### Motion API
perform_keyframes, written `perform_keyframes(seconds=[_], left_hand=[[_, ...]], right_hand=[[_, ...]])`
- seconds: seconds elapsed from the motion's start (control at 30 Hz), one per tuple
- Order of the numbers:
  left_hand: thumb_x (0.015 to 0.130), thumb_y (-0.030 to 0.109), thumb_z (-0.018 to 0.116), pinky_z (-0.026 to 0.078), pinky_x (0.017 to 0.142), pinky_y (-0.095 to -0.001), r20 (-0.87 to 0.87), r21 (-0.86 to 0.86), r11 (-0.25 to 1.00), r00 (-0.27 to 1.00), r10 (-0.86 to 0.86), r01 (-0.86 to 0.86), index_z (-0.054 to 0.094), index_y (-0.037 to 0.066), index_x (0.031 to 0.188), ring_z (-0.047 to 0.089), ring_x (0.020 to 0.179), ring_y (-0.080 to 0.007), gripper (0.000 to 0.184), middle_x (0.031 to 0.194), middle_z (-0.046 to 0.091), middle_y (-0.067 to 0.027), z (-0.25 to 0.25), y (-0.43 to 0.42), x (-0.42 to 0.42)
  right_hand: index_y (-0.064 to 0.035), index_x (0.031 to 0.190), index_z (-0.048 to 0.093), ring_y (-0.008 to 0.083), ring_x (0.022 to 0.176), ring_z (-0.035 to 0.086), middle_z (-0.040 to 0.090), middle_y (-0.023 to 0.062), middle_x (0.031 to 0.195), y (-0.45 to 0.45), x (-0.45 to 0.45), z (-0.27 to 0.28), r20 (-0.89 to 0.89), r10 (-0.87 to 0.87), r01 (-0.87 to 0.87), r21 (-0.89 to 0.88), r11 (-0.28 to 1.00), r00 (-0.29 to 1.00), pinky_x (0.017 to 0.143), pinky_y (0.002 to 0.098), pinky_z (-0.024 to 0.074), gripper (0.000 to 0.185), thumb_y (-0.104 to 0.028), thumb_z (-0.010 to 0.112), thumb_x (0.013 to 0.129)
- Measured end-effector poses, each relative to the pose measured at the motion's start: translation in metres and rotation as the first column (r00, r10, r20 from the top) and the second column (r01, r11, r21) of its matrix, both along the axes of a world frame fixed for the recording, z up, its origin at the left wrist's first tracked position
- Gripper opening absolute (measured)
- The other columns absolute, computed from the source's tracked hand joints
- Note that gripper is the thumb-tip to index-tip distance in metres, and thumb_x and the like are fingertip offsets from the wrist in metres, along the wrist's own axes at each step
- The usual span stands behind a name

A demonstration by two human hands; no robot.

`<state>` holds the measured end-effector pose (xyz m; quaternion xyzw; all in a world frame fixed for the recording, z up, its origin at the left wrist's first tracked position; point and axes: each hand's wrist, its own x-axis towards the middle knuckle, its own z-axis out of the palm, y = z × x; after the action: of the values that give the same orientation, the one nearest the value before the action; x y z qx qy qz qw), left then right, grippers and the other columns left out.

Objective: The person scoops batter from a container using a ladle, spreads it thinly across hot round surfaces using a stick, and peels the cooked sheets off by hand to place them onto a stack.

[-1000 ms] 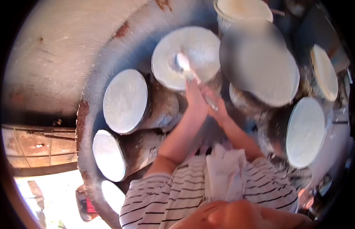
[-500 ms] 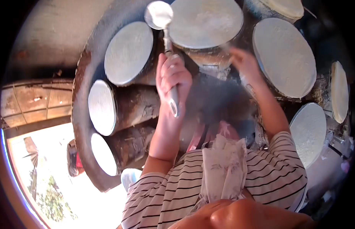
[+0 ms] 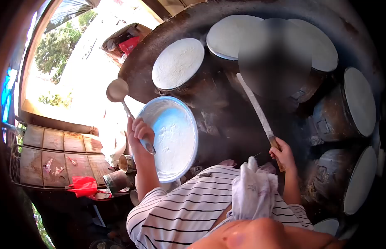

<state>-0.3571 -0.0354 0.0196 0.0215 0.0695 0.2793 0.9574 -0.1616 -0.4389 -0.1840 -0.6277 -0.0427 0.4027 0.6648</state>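
My left hand (image 3: 141,130) is closed around the handle of a ladle (image 3: 117,90), whose round bowl points up and away from me. Just right of that hand is a blue-rimmed basin (image 3: 195,137), with white, batter-like stuff coating its inside. My right hand (image 3: 284,154) grips the wooden handle of a long, flat spatula (image 3: 255,101), its pale blade slanting up to the left. Beyond the basin lies a round white-covered plate (image 3: 178,63) on a dark base. Another white round (image 3: 228,35) sits behind the spatula's tip, partly covered by a blurred dark patch.
More white rounds follow the curved dark rim, including one at the right (image 3: 359,101) and one lower right (image 3: 360,180). At left are a tiled ledge (image 3: 52,155), a red bag (image 3: 83,186) and a metal pot (image 3: 126,163). A white cloth (image 3: 255,186) hangs at my chest.
The view has turned left, bringing the basin into full sight. My left hand with the ladle is now beside the basin. The spatula in my right hand shows clearly; that hand was blurred before.
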Motion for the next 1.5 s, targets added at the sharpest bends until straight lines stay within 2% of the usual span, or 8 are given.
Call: perform_keyframes(seconds=[0.23,0.37,0.43,0.5,0.57,0.7,0.9,1.5], left_hand=[[0.093,0.024,0.047,0.04,0.036,-0.0222,-0.657,-0.475,0.815,0.75,-0.077,-0.332,0.036,0.015,0.063,0.035,0.038,-0.0075,0.034,0.047,0.032,0.0038,-0.179,0.04,-0.114],[0.093,0.028,0.047,0.047,0.043,-0.0261,-0.917,-0.287,0.941,0.334,-0.216,-0.18,0.042,0.009,0.091,0.053,0.056,-0.018,0.02,0.071,0.051,-0.0066,-0.311,0.006,-0.084],[0.093,0.03,0.048,0.054,0.057,-0.0356,-0.797,-0.307,0.945,0.513,-0.32,0.113,0.033,0.011,0.11,0.061,0.08,-0.0311,0.029,0.098,0.051,-0.0155,-0.364,-0.002,-0.086],[0.094,0.031,0.046,0.049,0.082,-0.0519,-0.869,-0.169,0.955,0.419,-0.261,0.245,0.007,0.025,0.14,0.056,0.102,-0.0408,0.061,0.11,0.048,-0.0204,-0.33,-0.028,-0.066],[0.095,0.039,0.043,0.052,0.077,-0.0499,-0.927,-0.08,0.88,0.29,-0.238,0.467,-0.006,0.029,0.144,0.06,0.094,-0.0379,0.07,0.112,0.048,-0.0212,-0.265,-0.037,-0.053],[0.095,0.032,0.046,0.053,0.051,-0.0346,-0.974,0.226,0.665,0.164,0.156,0.712,0.006,0.018,0.146,0.06,0.072,-0.0191,0.066,0.098,0.049,-0.0106,-0.252,-0.03,-0.053],[0.096,0.02,0.046,0.047,0.043,-0.0237,-0.837,0.512,0.513,0.268,0.476,0.688,0.028,0.01,0.14,0.055,0.061,-0.0102,0.049,0.092,0.048,-0.0051,-0.23,-0.019,0.027],[0.097,0.023,0.044,0.048,0.045,-0.0222,-0.913,0.402,0.349,0.34,0.226,0.846,0.029,0.011,0.14,0.057,0.062,-0.0111,0.048,0.094,0.051,-0.0057,-0.235,-0.088,0.084]], right_hand=[[-0.0005,0.126,0.048,0.0215,0.079,0.066,0.061,0.0127,0.09,0.038,-0.036,0.02,-0.227,0.275,-0.225,0.224,0.948,0.934,0.051,0.0245,0.0507,0.041,-0.009,0.044,0.086],[0.0022,0.132,0.041,0.0322,0.112,0.056,0.053,0.0215,0.125,0.067,-0.008,0.053,-0.371,0.341,-0.076,0.573,0.816,0.864,0.072,0.0329,0.0564,0.05,-0.023,0.035,0.089],[-0.0003,0.125,0.048,0.0257,0.109,0.058,0.056,0.0178,0.122,0.085,0.014,0.071,-0.144,0.234,-0.171,0.35,0.921,0.962,0.07,0.0297,0.0549,0.044,-0.028,0.047,0.091],[-0.0024,0.109,0.06,0.0225,0.094,0.061,0.062,0.0128,0.104,0.094,0.032,0.063,0.119,0.301,-0.272,-0.211,0.939,0.946,0.067,0.0306,0.0511,0.034,-0.029,0.057,0.088],[-0.0024,0.088,0.067,0.0228,0.078,0.058,0.058,0.01,0.085,0.101,0.033,0.054,0.576,0.564,0.012,-0.706,0.708,0.592,0.068,0.035,0.047,0.025,-0.027,0.062,0.085],[-0.0002,0.081,0.06,0.0176,0.062,0.055,0.054,0.0073,0.078,0.063,0.09,-0.038,0.773,-0.106,0.329,-0.138,0.934,0.625,0.056,0.0312,0.0456,0.018,-0.016,0.057,0.089],[-0.0062,0.077,0.052,0.0105,0.038,0.039,0.044,-0.0001,0.053,0.026,0.23,-0.091,0.148,-0.603,0.617,-0.298,0.729,0.784,0.035,0.0262,0.033,0.036,-0.037,0.045,0.095],[-0.008,0.07,0.052,0.0054,0.039,0.034,0.04,-0.0044,0.051,0.021,0.325,0.037,0.362,-0.686,0.684,0.159,0.712,0.63,0.035,0.0236,0.0246,0.039,-0.04,0.053,0.091]])
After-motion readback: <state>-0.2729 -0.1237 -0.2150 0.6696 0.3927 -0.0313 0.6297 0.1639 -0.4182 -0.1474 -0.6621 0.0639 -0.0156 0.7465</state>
